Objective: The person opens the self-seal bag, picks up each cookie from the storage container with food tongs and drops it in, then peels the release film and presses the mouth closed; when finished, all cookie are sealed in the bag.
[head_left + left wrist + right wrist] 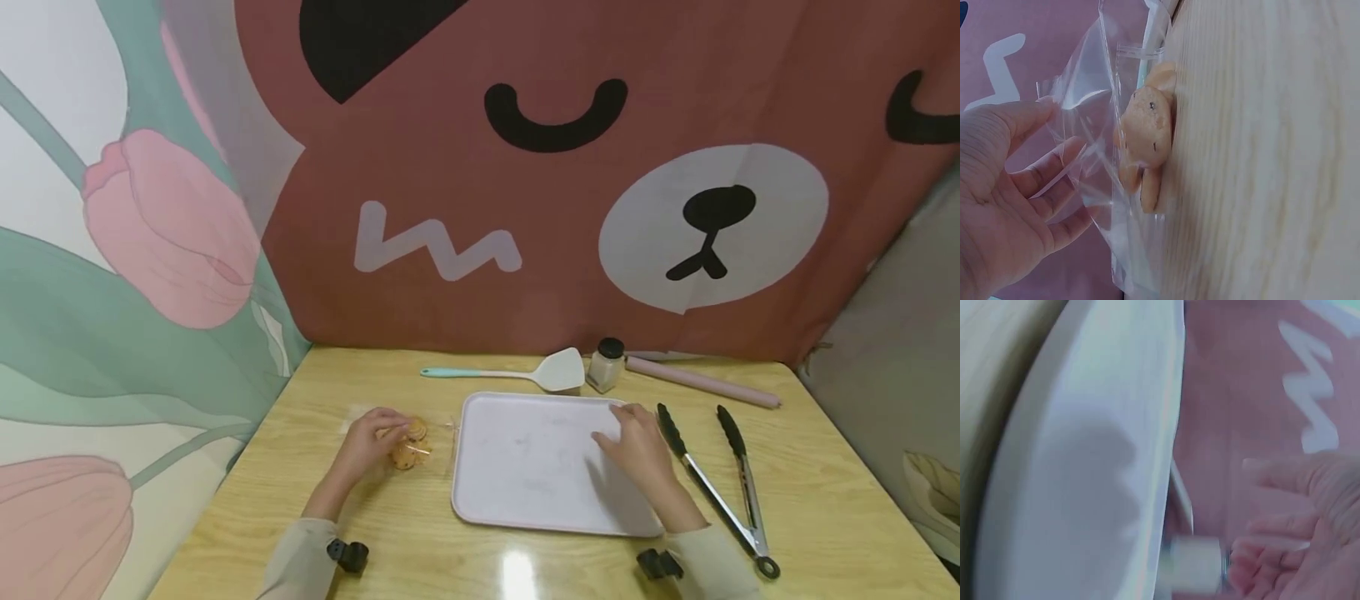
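The biscuits [408,454] are sitting left of centre in the lower half of the head view, showing through a clear plastic bag [1100,178] that is lying on the tabletop [390,542]. And here the left hand [367,446] is working right at it: thumb and forefinger are pinching the loose film, the other fingers are bending slightly behind, and the plastic is creasing and standing up in the left wrist view.

Just beside the bag, a white tray [540,462] is filling the lower middle of the frame. Over its right part the right hand [637,450] is hovering, thumb and fingers spreading apart around nothing, and it's casting a shadow on the surface.

Behind the tray, a spatula [558,371] with a mint-green handle is lying flat, a black-lidded jar [606,367] is standing upright beside its blade, and a pink rod [705,383] is slanting off to the right. At lower right, black-tipped tongs [720,492] are lying splayed. A bear-print cloth [420,308] is covering the upper frame, a tulip-print one [172,242] the left.
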Demonstrator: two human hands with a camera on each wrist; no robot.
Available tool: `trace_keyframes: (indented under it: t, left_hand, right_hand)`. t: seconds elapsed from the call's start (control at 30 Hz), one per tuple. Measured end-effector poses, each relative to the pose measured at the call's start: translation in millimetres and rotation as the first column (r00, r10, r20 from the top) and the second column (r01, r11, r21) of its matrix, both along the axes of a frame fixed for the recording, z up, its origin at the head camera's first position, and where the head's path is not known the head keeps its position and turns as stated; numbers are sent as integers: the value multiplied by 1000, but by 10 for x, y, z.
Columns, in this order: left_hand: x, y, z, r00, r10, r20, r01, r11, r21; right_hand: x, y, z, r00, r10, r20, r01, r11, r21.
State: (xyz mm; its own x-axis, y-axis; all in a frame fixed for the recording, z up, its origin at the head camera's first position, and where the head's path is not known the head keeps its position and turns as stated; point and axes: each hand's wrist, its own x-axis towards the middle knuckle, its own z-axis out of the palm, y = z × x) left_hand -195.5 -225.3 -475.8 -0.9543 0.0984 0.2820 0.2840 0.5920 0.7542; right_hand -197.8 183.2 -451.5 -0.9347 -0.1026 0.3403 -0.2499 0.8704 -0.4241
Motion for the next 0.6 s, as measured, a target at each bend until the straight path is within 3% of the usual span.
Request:
trace_keyframes:
  t: [0.13, 0.3, 0.4, 0.6]
  left_hand:
    - [-13, 5, 26, 1000, 1, 25, -2, 1000, 6]
    - [-13, 33, -20, 1000, -11, 6, 11, 1000, -21]
    - [7, 54, -38, 1000, -17, -9, 17, 999, -34]
    - [53, 98, -61, 999, -2, -38, 1, 1000, -20]
  right_hand:
    - [-170, -531, -2, 986, 168, -18, -169, 985, -44]
    - [-290, -1099, -49, 921, 382, 69, -377, 923, -74]
    - [-372, -1335, -93, 892, 434, 125, -430, 901, -63]
    - [-529, -1659, -206, 877, 464, 122, -465, 885, -30]
